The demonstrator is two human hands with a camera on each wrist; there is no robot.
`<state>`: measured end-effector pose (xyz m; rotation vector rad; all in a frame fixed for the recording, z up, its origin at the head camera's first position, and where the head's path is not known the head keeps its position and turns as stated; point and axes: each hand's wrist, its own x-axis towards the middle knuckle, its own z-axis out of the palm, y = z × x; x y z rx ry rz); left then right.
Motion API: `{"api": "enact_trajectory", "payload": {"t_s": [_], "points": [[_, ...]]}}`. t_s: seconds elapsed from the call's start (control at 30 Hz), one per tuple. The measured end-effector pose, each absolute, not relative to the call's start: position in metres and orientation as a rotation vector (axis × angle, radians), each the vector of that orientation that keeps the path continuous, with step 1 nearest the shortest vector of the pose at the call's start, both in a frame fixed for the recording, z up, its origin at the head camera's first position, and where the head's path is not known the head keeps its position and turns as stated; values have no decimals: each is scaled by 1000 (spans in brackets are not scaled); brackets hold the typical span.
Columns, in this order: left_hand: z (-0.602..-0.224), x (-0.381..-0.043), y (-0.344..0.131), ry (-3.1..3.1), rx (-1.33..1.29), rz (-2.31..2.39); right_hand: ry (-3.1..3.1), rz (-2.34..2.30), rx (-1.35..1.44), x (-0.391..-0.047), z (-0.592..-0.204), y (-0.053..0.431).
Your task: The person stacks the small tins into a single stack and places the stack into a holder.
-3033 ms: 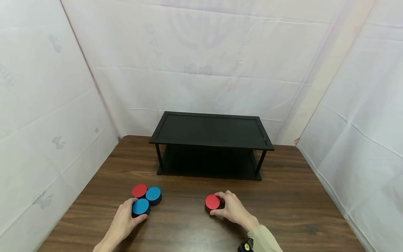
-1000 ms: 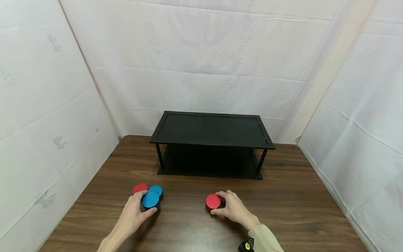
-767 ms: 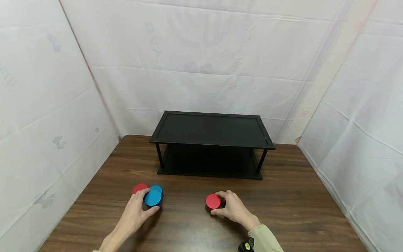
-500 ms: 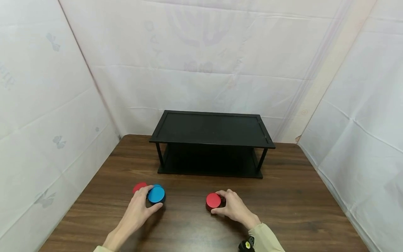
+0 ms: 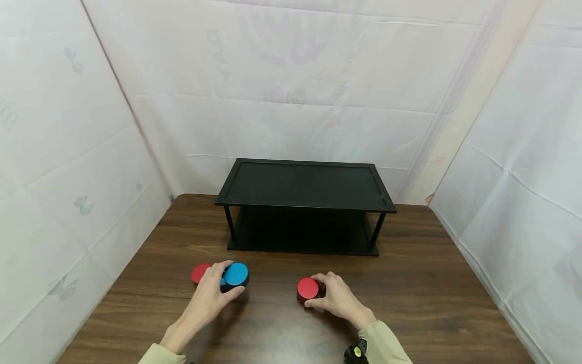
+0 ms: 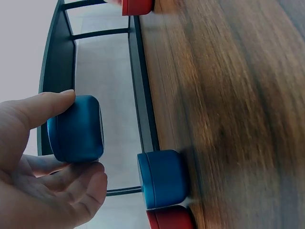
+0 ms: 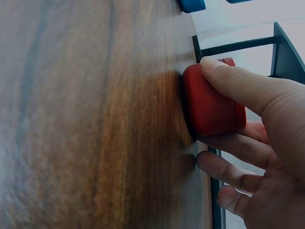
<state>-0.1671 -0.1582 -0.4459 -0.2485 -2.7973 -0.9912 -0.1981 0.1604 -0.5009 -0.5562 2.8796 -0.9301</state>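
Note:
My left hand (image 5: 206, 296) pinches a small round blue tin (image 5: 236, 274) between thumb and fingers. In the left wrist view this tin (image 6: 78, 129) hangs clear of the tabletop. A second blue tin (image 6: 164, 179) stands on the table beneath it, mostly hidden by the hand in the head view. Beside that one is a red tin (image 5: 200, 272), partly covered by the left fingers. Farther right, my right hand (image 5: 338, 298) grips another red tin (image 5: 307, 288) by its sides. The right wrist view shows this red tin (image 7: 212, 102) standing at the wood surface.
A black two-level rack (image 5: 304, 184) stands at the back of the brown wooden table (image 5: 423, 293). White sheets (image 5: 291, 101) hang behind and on both sides. A black wrist device (image 5: 355, 354) sits at the right sleeve.
My left hand has lifted the blue tin from in front of the other two and carried it right and away from me, past the second blue one. The right hand keeps its hold, unmoved.

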Motion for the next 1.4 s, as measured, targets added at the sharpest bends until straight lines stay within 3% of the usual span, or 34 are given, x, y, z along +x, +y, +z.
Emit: {"api": "enact_trajectory", "payload": {"t_s": [1.4], "points": [[-443,-176,-118,-2801,-364,-1057,2893,-943,-574,-197,-500,161]]}}
